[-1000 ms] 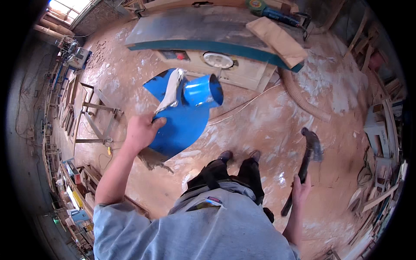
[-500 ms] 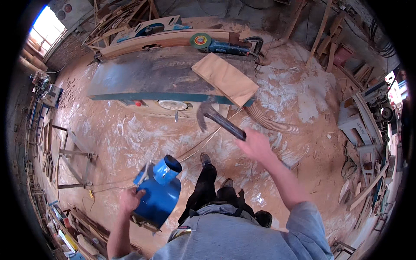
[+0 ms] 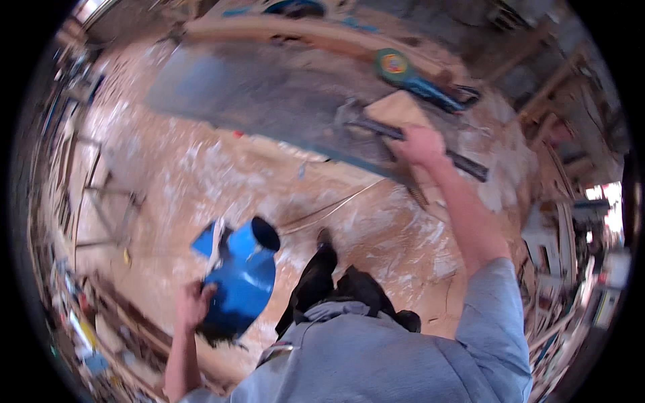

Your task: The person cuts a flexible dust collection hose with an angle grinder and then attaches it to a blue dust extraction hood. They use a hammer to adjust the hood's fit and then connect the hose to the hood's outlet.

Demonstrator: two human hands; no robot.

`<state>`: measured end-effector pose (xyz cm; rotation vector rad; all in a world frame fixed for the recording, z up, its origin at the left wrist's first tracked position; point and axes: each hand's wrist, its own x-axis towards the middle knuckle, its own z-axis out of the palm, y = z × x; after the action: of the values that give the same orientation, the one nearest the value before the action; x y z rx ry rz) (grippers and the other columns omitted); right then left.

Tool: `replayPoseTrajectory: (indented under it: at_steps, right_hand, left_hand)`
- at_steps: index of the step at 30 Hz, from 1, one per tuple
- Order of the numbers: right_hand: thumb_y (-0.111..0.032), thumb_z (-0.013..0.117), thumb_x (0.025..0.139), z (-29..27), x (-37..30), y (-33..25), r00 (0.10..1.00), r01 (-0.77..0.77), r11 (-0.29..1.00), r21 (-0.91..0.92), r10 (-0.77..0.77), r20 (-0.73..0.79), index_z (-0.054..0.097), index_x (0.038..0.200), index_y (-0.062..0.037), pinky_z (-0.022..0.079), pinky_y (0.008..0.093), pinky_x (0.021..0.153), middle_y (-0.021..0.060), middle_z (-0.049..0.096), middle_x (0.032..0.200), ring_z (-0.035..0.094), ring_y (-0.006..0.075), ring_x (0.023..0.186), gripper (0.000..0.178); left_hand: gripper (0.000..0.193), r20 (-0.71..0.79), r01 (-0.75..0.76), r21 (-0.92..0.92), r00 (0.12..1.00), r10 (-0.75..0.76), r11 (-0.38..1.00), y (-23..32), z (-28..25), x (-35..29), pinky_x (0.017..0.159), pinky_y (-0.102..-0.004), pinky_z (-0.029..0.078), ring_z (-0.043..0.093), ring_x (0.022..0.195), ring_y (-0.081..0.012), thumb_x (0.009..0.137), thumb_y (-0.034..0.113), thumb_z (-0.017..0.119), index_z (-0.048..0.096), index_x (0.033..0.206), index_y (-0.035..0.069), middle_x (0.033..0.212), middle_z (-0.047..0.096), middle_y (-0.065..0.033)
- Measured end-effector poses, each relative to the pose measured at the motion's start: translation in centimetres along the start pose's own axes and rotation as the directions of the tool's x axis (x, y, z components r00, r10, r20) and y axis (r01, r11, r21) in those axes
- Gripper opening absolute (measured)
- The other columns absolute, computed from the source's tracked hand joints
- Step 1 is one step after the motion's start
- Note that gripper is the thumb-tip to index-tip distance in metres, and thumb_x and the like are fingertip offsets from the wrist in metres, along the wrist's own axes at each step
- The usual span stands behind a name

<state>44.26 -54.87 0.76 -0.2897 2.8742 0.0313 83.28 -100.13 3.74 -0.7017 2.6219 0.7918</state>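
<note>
My left hand point(image 3: 193, 305), low on the left, grips the edge of a blue metal drum-shaped housing point(image 3: 238, 292). A short round pipe stub with a dark opening sticks out of its top, and a flat blue flap stands beside the stub. Out over the right part of a dark machine table point(image 3: 262, 84), my right hand point(image 3: 422, 144) is closed around the handle of a claw hammer point(image 3: 375, 126). The hammer's head points left and is blurred; whether it touches the table I cannot tell. Behind the hammer lies a pale wooden board point(image 3: 396, 106), partly covered by my hand.
An angle grinder point(image 3: 423, 86) lies on the table beyond the board, near a long wooden beam point(image 3: 289, 28). Cables point(image 3: 329, 207) run across the dusty floor below. A metal frame point(image 3: 107, 191) stands at the left, and timber point(image 3: 561, 77) leans at the far right.
My right hand has carried the hammer forward and right, from before the table to over it. My left hand still holds the blue housing. The whole view has shifted and turned.
</note>
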Motion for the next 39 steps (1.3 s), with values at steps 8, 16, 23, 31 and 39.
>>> replayPoseTrajectory:
  at_steps: [8,16,23,31,39]
  right_hand:
    - [-0.025,0.071,0.082,2.4,3.5,2.3,0.923,0.214,0.966,-0.146,-0.249,-0.292,0.060,0.106,-0.0053,0.048,0.0492,0.085,0.0189,0.060,0.101,0.059,0.0394,0.099,0.033]
    - [-0.020,0.073,0.080,0.9,1.7,1.1,0.869,0.326,0.945,0.012,-0.295,-0.398,0.055,0.124,-0.0025,0.044,0.0492,0.095,0.0207,0.055,0.118,0.053,0.0399,0.110,0.051]
    - [-0.028,0.083,0.070,-0.3,-9.7,-11.6,0.694,0.700,0.495,0.515,-0.642,-0.327,0.046,0.139,-0.0044,0.031,0.0481,0.114,0.0210,0.035,0.148,0.031,0.0410,0.140,0.082]
    - [-0.036,0.086,0.063,-2.2,-9.2,-13.1,0.528,0.810,0.185,0.557,-0.642,-0.555,0.071,0.092,0.0006,0.031,0.0530,0.114,0.0277,0.028,0.148,0.026,0.0485,0.139,0.048]
    - [-0.030,0.092,0.052,-2.6,-10.0,-10.8,0.453,0.866,-0.007,0.500,-0.416,-0.789,0.060,0.083,-0.0005,0.039,0.0550,0.102,0.0277,0.032,0.139,0.039,0.0486,0.125,0.053]
  left_hand:
    - [0.036,-0.166,-0.173,0.180,0.965,0.204,0.968,6.2,-8.0,2.9,0.055,-0.0448,0.045,0.060,0.063,-0.0404,0.083,0.032,0.073,0.058,0.070,0.001,0.067,0.059,-0.0205]
    - [0.031,-0.157,-0.239,0.104,0.955,0.253,0.965,10.2,-10.2,5.3,0.054,-0.0423,0.043,0.053,0.056,-0.0367,0.081,0.024,0.076,0.058,0.069,0.001,0.063,0.055,-0.0184]
    - [0.026,-0.002,-0.131,-0.127,0.991,0.132,0.983,13.1,-11.3,6.2,0.057,-0.0350,0.040,0.042,0.061,-0.0123,0.085,0.020,0.073,0.061,0.075,-0.001,0.061,0.045,-0.0115]
    - [0.032,0.175,-0.129,-0.176,0.971,0.161,0.976,15.3,-11.7,6.3,0.050,-0.0289,0.031,0.037,0.061,-0.0051,0.085,0.021,0.075,0.056,0.067,0.002,0.061,0.044,0.0056]
    - [0.013,0.330,-0.126,-0.263,0.920,0.212,0.957,23.1,-13.9,7.6,0.057,-0.0245,0.039,0.047,0.065,-0.0040,0.086,0.010,0.070,0.066,0.078,0.000,0.068,0.056,0.0056]
